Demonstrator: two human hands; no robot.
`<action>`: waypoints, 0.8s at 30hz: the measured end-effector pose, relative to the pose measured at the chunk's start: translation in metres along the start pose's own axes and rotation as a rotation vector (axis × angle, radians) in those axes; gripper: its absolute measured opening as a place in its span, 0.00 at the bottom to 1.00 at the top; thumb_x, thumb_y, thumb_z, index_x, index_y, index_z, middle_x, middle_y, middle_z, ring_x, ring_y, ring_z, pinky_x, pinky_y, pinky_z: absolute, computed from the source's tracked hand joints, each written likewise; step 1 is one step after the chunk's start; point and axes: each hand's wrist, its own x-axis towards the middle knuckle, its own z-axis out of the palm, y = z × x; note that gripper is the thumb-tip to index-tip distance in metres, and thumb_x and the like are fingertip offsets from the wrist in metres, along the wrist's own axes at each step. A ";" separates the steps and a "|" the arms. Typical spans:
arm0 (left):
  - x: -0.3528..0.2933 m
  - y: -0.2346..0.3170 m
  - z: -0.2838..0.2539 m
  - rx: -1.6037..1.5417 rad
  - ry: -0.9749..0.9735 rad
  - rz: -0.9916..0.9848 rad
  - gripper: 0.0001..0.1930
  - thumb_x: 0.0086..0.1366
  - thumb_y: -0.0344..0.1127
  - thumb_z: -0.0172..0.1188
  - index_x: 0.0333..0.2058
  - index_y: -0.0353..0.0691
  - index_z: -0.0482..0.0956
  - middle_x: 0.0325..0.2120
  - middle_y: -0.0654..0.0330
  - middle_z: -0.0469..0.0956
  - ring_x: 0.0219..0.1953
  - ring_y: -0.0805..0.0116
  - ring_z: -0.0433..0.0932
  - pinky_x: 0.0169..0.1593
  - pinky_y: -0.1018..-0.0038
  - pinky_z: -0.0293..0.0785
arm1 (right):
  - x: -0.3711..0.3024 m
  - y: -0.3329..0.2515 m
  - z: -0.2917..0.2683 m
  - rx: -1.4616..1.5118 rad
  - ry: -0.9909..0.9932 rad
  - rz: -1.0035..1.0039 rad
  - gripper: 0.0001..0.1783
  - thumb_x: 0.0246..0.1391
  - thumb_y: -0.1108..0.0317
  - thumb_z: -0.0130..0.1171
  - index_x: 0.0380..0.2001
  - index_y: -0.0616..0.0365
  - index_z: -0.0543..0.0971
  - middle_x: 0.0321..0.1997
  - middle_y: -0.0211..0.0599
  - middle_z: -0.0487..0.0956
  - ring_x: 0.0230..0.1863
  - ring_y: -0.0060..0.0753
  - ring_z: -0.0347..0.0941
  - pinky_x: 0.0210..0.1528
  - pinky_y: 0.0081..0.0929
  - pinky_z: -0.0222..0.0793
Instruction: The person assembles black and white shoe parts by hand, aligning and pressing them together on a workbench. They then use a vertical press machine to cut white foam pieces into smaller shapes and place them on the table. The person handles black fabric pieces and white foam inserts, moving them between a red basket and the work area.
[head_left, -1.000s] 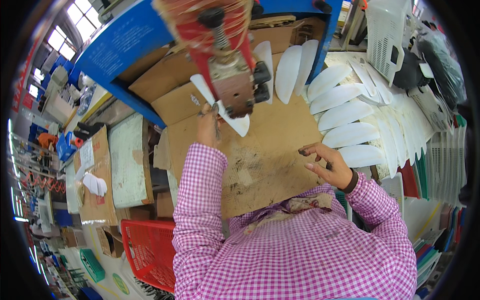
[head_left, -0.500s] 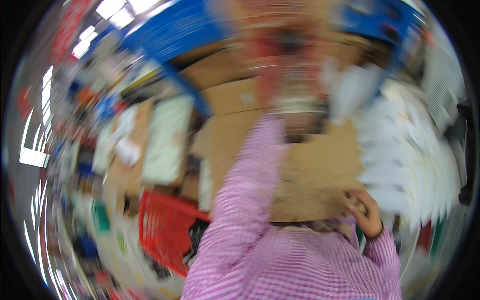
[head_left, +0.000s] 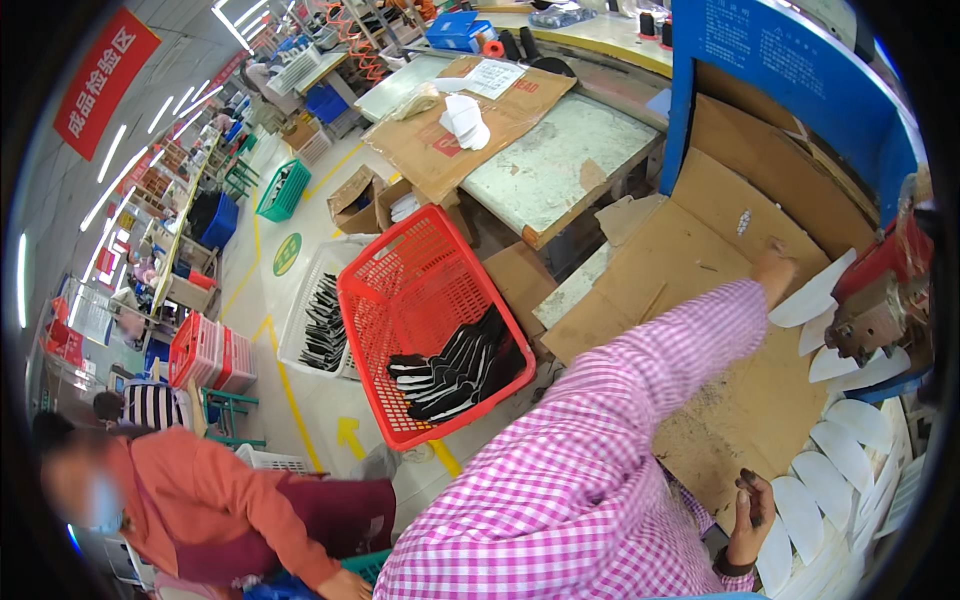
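Note:
My left arm in a pink checked sleeve reaches across a brown cardboard sheet (head_left: 735,400). My left hand (head_left: 775,270) is over its far part, beside several white rounded flat pieces (head_left: 812,290); motion smears its fingers. At the near right edge of the cardboard, my right hand (head_left: 750,515) is half curled, thumb and fingers apart, with dark-smudged fingertips and nothing seen in it. Overlapping white rounded pieces (head_left: 840,455) lie in rows next to it. A red machine with a worn metal head (head_left: 875,320) stands right of my left hand.
A blue machine frame (head_left: 800,60) rises behind the cardboard. Left are a red basket (head_left: 350,300) with black-and-white pieces (head_left: 455,375), a white crate (head_left: 300,330) of similar pieces, and a pale worktable (head_left: 560,160). A person in an orange top (head_left: 190,490) is close at lower left.
The view has swung left, so the machine now sits at the right edge and the person has come into view. My left hand is now beside the machine head instead of hidden near it.

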 end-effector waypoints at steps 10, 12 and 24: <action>-0.212 0.120 -0.093 0.356 -0.770 0.188 0.21 0.59 0.40 0.48 0.45 0.29 0.67 0.40 0.44 0.72 0.45 0.55 0.71 0.50 0.63 0.63 | -0.044 -0.025 0.022 -0.042 0.292 -0.230 0.16 0.57 0.63 0.53 0.45 0.63 0.72 0.42 0.46 0.75 0.43 0.42 0.72 0.45 0.34 0.68; -0.225 0.132 -0.100 0.390 -0.916 0.253 0.22 0.61 0.42 0.46 0.47 0.29 0.66 0.42 0.44 0.72 0.47 0.55 0.70 0.52 0.63 0.62 | -0.057 -0.028 0.025 -0.039 0.459 -0.219 0.15 0.55 0.64 0.56 0.40 0.63 0.73 0.38 0.43 0.75 0.39 0.41 0.71 0.41 0.33 0.68; -0.235 0.132 -0.055 0.346 -1.504 0.439 0.28 0.67 0.49 0.39 0.53 0.26 0.63 0.48 0.42 0.70 0.52 0.53 0.69 0.60 0.61 0.59 | -0.114 -0.081 0.006 -0.487 1.071 -0.187 0.14 0.46 0.60 0.61 0.33 0.58 0.75 0.33 0.39 0.75 0.35 0.44 0.73 0.35 0.37 0.67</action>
